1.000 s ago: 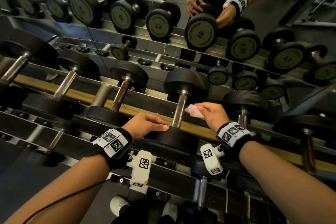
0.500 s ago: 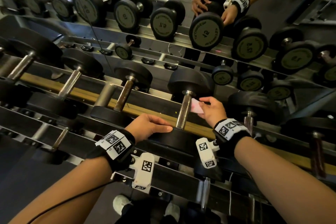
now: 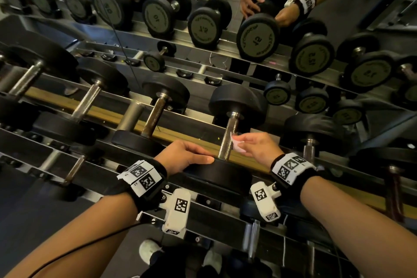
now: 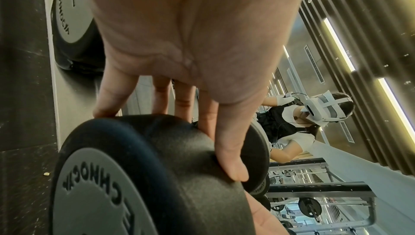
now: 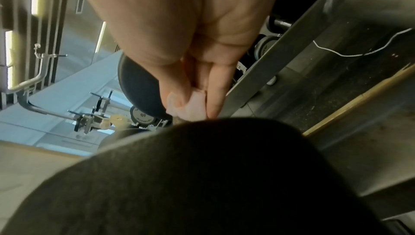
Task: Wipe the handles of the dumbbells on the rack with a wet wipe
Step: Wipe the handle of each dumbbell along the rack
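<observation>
A black dumbbell lies on the rack's upper tier with its knurled steel handle running away from me. My left hand grips its near head, fingers draped over the rim; the left wrist view shows the left hand with its thumb pressed on that head. My right hand pinches a small pinkish wet wipe against the handle's right side, about halfway along. In the right wrist view the right hand holds the wipe between thumb and fingers above the dark near head, which hides the handle.
More dumbbells lie on the same tier: one with a rusty handle to the left, another close on the right. A mirror behind the rack reflects the weights and me. A lower tier sits near my feet.
My right hand brought the wipe from beside the handle onto it, then slid it back toward the near end. My left hand has stayed on the near head.
</observation>
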A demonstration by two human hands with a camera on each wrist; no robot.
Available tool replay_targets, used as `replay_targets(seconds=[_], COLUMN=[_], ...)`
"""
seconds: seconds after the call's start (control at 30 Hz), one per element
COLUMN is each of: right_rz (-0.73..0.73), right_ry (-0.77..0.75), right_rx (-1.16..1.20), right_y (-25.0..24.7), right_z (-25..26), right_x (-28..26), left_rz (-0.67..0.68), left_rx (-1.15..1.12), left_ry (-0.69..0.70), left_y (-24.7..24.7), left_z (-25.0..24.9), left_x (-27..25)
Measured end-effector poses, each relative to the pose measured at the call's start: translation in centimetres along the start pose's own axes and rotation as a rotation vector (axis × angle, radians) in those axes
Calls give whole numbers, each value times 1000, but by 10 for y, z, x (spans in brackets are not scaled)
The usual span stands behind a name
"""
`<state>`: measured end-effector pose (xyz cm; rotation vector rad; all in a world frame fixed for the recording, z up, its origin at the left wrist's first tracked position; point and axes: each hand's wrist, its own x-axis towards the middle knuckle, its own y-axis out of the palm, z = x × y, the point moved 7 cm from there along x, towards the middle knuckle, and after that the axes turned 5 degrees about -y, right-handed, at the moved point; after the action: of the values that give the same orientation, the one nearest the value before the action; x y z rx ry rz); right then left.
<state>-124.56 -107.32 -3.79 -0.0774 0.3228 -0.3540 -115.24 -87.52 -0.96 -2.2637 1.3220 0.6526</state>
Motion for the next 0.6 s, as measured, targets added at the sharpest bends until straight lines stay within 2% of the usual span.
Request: replay_targets(seconds=[0.07,0.13,0.2,0.3,0.37,0.47,0.6], right_rz=[110,136,-7,-293,-352,-299,-125], right_ry=[49,79,27,-152,-225,-265,-146], right_rx=[-13,4,-20,-323,-431,-507,-260], right_y=[3,1,-14,-42,-43,-27,-6], right_z=[-6,-5,2,24,34,33,9], right_x=[-5,-7,-2,4,4,6,4], left_rz=[-1,-3,-5,-9,-14,-10,5], left_rx=[-2,-2,7,5,9,5,-7], left_ry=[2,4,7,0,-3,-6,3], left_y=[0,0,0,-1,-1,-1,0], left_z=[-1,-2,-2,-2,-1,0,0], left_x=[0,0,-1,0,0,0,1])
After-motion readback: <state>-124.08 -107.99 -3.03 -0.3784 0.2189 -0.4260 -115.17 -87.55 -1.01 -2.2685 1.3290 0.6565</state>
